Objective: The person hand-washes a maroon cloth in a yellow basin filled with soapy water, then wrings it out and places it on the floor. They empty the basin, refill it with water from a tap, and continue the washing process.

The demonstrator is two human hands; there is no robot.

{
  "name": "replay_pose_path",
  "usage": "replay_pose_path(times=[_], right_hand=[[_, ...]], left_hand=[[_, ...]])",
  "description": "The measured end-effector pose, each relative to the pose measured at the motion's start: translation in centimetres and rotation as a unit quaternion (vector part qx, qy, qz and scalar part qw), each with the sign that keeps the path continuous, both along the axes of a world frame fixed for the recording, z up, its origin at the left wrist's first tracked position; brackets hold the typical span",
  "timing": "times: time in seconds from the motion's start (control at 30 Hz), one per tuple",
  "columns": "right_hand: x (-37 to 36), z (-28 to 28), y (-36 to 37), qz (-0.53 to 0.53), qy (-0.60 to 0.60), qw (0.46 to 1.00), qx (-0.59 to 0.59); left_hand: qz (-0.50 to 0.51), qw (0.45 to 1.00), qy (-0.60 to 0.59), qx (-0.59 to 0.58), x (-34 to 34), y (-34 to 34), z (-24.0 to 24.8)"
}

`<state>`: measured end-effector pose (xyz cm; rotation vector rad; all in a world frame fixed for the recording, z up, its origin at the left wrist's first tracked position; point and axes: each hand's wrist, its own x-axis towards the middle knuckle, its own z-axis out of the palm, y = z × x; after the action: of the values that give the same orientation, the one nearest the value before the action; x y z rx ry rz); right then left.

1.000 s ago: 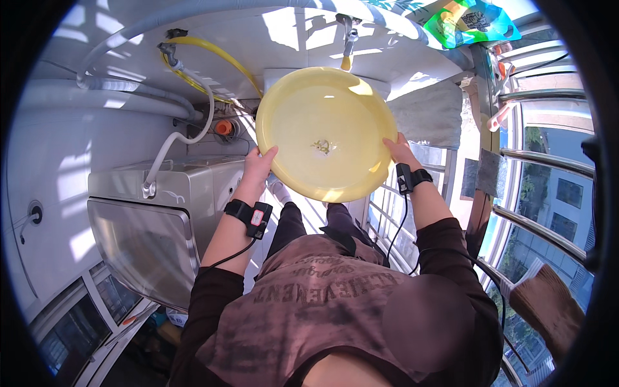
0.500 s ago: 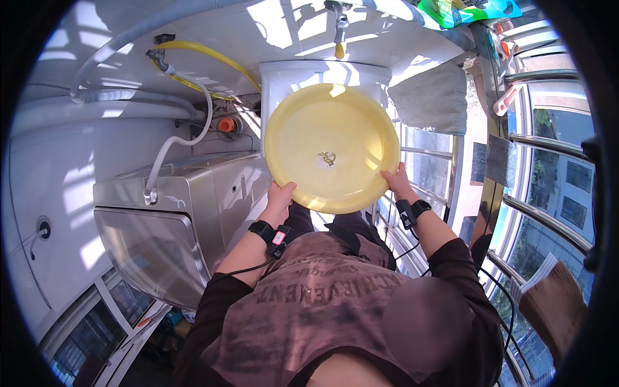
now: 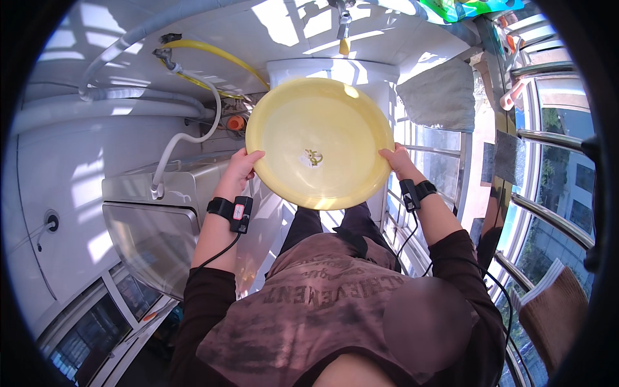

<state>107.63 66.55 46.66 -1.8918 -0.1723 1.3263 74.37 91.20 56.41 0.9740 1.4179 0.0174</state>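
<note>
Held up in front of me is a round yellow basin point(image 3: 335, 122), with a small printed picture on its inner bottom. My left hand point(image 3: 242, 166) grips the rim at its left side, thumb over the edge. On the right side of the rim, my right hand point(image 3: 400, 161) grips in the same way. The fingers of both hands are partly hidden under the basin. Behind it, the white edge of a sink point(image 3: 293, 69) shows below a wall tap point(image 3: 344, 29).
To the left stands a silver washing machine point(image 3: 151, 222) with a white hose point(image 3: 171, 145) on top. A yellow hose point(image 3: 225, 58) runs along the wall. A grey cloth point(image 3: 438, 97) hangs at the right, beside metal window bars point(image 3: 551, 222). A brown sock-like cloth point(image 3: 554, 316) hangs lower right.
The basin has moved slightly left and up in view. My left hand has shifted left and higher along the rim; my right hand also sits a little higher on it.
</note>
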Motion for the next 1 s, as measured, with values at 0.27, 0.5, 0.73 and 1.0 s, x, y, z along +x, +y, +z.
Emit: replay_pose_path(times=[0.27,0.5,0.73,1.0], right_hand=[[-0.2,2.2,-6.6,-0.158,0.038,0.987,0.013],[-3.0,0.9,0.1,-0.106,0.029,0.993,0.046],[-5.4,4.0,-4.4,-0.014,0.147,0.988,0.047],[3.9,0.9,-3.6,-0.121,0.108,0.985,0.061]], left_hand=[[0.157,0.98,-0.084,-0.086,1.6,-9.2,-3.5],[0.295,0.939,-0.142,-0.105,3.9,-13.7,-6.1],[0.166,0.979,-0.106,-0.06,-0.3,-10.8,-5.2],[-0.01,0.995,-0.095,-0.008,2.5,-4.5,-3.6]])
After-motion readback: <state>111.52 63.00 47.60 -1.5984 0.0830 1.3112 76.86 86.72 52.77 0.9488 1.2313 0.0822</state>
